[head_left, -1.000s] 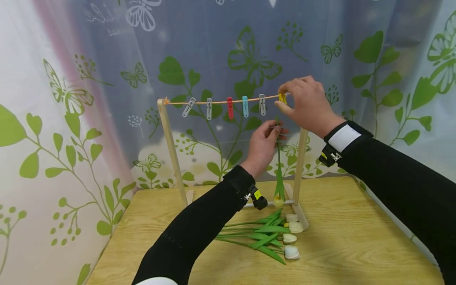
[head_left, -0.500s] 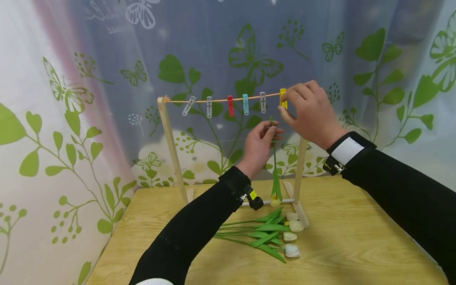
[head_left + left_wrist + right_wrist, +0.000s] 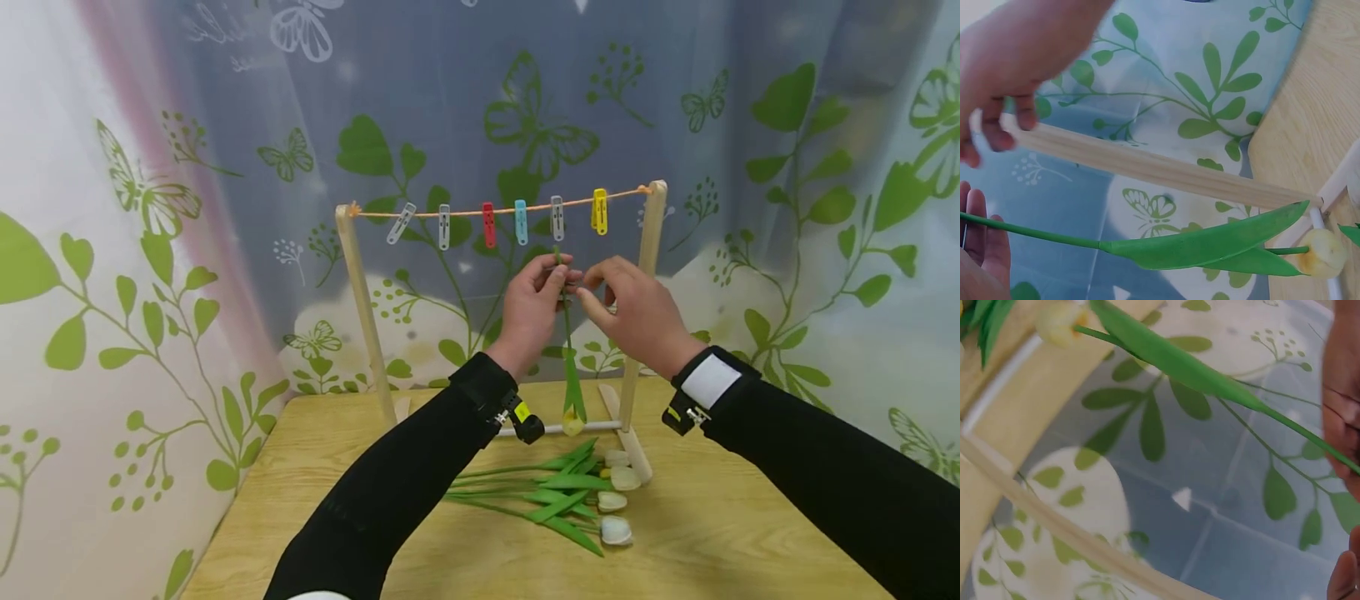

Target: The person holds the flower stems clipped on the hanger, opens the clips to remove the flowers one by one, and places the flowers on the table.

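Observation:
A pale yellow tulip [image 3: 573, 423] hangs head down, its green stem pinched near the end by my left hand [image 3: 531, 304]. In the left wrist view its long leaf [image 3: 1204, 244] spreads just above the bloom. My right hand [image 3: 637, 308] is beside the left fingertips, its thumb and fingers curved with a gap between them and nothing held. Above both hands, clothespins sit on an orange cord: a yellow clothespin [image 3: 600, 212] at the right, then a grey clothespin [image 3: 557, 218], a blue clothespin [image 3: 521, 222], a red clothespin [image 3: 489, 225] and others further left.
The cord runs between two wooden posts, left [image 3: 365, 317] and right [image 3: 643, 275], joined low by a white rod [image 3: 551, 429]. Several white tulips [image 3: 617, 531] with green leaves lie on the wooden table [image 3: 712, 517]. A leaf-patterned curtain [image 3: 225, 167] hangs behind.
My right hand has let go of the yellow clothespin and come down beside the left hand. The left hand has drifted slightly left with the tulip. The yellow clothespin stays on the cord.

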The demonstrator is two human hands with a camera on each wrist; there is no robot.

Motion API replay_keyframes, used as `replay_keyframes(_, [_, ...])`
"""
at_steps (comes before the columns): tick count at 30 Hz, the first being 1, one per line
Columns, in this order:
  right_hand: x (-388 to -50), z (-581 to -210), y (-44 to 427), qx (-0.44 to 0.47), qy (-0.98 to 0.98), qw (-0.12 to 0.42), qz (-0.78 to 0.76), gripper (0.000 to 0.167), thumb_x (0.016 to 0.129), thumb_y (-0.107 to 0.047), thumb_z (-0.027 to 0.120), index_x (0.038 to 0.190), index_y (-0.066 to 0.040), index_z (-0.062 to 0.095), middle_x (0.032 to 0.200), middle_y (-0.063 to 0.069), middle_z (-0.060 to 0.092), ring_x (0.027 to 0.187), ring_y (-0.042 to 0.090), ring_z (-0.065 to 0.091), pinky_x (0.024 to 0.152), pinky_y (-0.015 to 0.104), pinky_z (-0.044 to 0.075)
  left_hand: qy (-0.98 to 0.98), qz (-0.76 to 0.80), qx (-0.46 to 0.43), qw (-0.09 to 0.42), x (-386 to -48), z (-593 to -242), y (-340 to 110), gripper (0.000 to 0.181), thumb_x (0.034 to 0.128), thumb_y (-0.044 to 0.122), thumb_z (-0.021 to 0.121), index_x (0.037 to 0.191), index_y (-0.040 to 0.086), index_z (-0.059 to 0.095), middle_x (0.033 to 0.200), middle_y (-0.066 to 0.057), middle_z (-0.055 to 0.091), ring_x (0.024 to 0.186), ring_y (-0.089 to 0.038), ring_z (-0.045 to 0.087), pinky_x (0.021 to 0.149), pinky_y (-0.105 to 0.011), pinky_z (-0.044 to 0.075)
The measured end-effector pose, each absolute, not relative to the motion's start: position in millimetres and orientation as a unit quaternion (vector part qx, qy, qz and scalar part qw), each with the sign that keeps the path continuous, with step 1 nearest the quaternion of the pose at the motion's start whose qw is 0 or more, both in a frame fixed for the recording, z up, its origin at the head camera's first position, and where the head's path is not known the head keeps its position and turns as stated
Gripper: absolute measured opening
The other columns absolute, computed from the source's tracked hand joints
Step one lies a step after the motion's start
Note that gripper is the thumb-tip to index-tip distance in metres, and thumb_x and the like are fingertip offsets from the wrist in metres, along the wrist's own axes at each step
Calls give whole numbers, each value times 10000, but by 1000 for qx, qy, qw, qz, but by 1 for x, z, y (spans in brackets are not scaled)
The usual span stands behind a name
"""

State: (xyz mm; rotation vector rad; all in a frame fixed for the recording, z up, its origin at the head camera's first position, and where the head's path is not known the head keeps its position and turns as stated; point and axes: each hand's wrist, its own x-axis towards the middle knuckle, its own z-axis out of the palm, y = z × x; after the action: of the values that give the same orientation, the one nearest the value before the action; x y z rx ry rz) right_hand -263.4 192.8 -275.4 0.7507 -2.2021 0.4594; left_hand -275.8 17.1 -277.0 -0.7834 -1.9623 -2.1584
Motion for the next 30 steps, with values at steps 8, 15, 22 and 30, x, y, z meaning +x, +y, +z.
replay_keyframes(8, [-262,-316,185,257,-894,294,218,287,997,-306,645,1146,-63,613,1023,62,612,777,187,546,634,322,476,-648,-712,-261,72,-273,-280,2,325,1085,208,445,1390,120,513,1286,-141,612,1187,-294,591,1031,-409,514])
replay_keyframes(15, [-257,-339,170,253,-904,247,242,373,994,-391,633,1193,-78,600,1079,64,626,873,198,590,734,355,530,-636,-723,-258,74,-271,-277,-5,286,1070,226,483,1334,156,568,1228,-125,656,1131,-263,632,943,-327,561])
replay_keyframes(22, [-254,-352,161,266,-900,249,239,281,980,-316,669,1139,-93,603,1062,64,624,879,204,609,724,359,548,-613,-742,-263,74,-266,-273,-12,293,1067,199,486,1335,109,564,1225,-167,647,1156,-331,620,973,-408,553])
replay_keyframes(30, [-252,-364,156,260,-902,249,236,236,974,-250,680,1134,-82,633,1046,53,636,876,224,625,710,347,555,-596,-759,-251,78,-265,-276,-20,249,1060,196,504,1284,141,599,1195,-146,666,1122,-310,636,985,-487,540])
